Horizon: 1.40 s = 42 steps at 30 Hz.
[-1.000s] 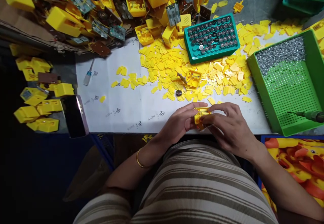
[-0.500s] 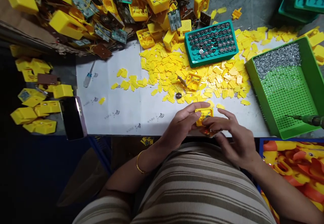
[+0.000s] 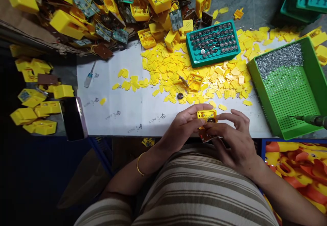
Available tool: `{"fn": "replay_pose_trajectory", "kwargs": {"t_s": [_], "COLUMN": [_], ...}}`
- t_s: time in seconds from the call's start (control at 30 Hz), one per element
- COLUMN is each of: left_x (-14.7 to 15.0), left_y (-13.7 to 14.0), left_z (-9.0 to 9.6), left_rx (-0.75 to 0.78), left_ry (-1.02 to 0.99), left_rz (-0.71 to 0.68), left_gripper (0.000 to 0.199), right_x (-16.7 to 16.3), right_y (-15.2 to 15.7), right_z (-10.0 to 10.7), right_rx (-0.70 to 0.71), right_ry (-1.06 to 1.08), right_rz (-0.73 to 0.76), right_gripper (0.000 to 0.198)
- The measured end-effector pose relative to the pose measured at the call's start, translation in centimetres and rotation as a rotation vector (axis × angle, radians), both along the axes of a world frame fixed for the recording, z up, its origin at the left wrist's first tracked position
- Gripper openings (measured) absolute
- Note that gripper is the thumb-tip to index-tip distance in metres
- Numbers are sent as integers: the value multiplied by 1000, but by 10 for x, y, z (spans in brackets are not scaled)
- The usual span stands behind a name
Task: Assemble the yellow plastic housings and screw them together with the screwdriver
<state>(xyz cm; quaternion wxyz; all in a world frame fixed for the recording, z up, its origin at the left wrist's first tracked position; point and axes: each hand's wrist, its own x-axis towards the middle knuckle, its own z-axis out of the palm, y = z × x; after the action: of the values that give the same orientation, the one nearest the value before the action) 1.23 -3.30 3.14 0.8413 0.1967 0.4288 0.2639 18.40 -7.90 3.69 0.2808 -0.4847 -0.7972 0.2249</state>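
My left hand (image 3: 182, 127) is closed round a small open yellow plastic housing (image 3: 201, 113), its thumb over the near left side. Inside the housing sits a dark round speaker (image 3: 211, 120) with a metallic rim. A brown circuit board (image 3: 205, 136) hangs at the housing's near edge, tilted toward my body. My right hand (image 3: 235, 137) reaches in from the right with bent fingers. One fingertip lies between speaker and board, another touches the housing's right side, and the thumb is beneath, by the board's edge. Its exact grip is partly hidden.
Loose yellow plastic pieces (image 3: 166, 69) cover the worktop beyond my hands. A teal tray (image 3: 195, 62) holds round speakers. On the right, a green basket (image 3: 263, 100) contains metal screws, with an electric screwdriver (image 3: 314, 119) over it. A phone (image 3: 74, 118) and a screwdriver (image 3: 89, 79) lie left.
My right hand has shifted slightly left and its fingers have bent further. The speaker now shows its dark, rimmed face in the housing, and more of the brown board is visible.
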Motion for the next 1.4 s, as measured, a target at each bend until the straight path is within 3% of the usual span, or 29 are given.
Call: {"fn": "replay_pose_trajectory", "kwargs": {"t_s": [0.27,0.67,0.93,1.2,1.4], "left_x": [-1,-2,-2,-1,-4], "left_y": [1,-1,-3,-2,-1], "left_z": [3,3,-3,4,-3], "left_rx": [5,33,136,36,-73], "left_ry": [42,51,123,25,-103], "left_rz": [-9,-41,-31,-13,27], "left_gripper": [33,33,37,33,29], "right_x": [12,19,20,16,12], "right_y": [4,17,19,18,18], "right_z": [0,15,16,12,11], "right_rx": [107,108,45,-87,-122], "right_ry": [0,-124,-87,78,113], "right_rz": [129,200,286,152,94], "right_gripper": [22,27,30,35,38]}}
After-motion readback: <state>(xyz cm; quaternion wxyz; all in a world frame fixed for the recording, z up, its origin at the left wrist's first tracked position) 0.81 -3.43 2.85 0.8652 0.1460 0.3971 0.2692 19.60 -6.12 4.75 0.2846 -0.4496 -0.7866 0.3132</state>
